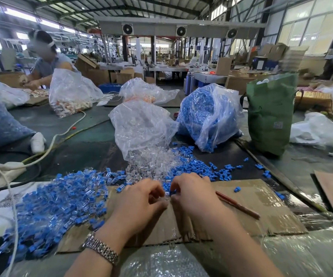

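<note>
A: Where is the work piece recorded?

B: A blue cap (173, 191) is pinched in the fingers (178, 185) of the right hand (191, 192). A clear plug (166, 194) is pinched by the left hand (139, 200). The two parts are held touching in the gap between the hands, just above the cardboard sheet (261, 206). Whether the cap is seated cannot be told, as the spot is blurred.

A: What risks are noted?

B: If the cap is pushed on crooked, a slip is judged likely. Either part could be dropped among the loose blue caps (191, 164) or loose clear plugs (153, 162) just ahead and lost there. The finished heap (51, 206) could be scattered across the tabletop (81, 132) by the left forearm. The red stick (237, 204) could be knocked by the right wrist.

A: What counts are taken?

B: Two hands, one cap and one plug are counted in hand. One clear bag (141, 124), one blue bag (209, 114), one green bag (269, 114), one stick and one wristwatch (99, 247) are counted. The loose parts and the heap are too many to be counted.
</note>
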`<state>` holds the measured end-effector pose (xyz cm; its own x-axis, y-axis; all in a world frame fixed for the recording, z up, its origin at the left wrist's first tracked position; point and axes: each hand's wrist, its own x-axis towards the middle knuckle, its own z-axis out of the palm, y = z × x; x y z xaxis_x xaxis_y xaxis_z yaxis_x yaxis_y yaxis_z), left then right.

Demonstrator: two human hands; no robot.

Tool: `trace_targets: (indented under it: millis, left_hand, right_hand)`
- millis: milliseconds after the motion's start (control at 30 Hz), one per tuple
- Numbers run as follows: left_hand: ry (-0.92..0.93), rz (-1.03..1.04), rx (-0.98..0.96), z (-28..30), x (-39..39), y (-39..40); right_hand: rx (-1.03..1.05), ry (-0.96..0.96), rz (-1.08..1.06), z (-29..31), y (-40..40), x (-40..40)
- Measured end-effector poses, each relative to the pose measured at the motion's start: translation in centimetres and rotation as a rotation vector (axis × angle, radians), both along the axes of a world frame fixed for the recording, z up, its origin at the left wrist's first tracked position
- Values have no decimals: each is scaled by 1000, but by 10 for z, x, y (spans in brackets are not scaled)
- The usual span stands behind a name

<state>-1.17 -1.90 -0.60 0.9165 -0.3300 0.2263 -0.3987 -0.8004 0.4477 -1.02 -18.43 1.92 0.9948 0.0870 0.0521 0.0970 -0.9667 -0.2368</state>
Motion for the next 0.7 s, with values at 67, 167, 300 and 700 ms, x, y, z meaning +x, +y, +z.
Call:
trace_targets:
  millis: [67, 167, 300, 700]
  left_hand:
    - [10, 8, -55, 0, 0, 3]
    - [27, 14, -80, -1, 1, 4]
    - [34, 26, -95, -1, 1, 5]
    - [549, 7, -1116, 3, 8, 13]
  right_hand:
    - [-10, -31, -16, -6, 4, 3]
    - [11, -94, -37, -14, 5, 4]
    - [27, -175, -17, -23, 3, 4]
    - [1121, -241, 7, -12, 0, -10]
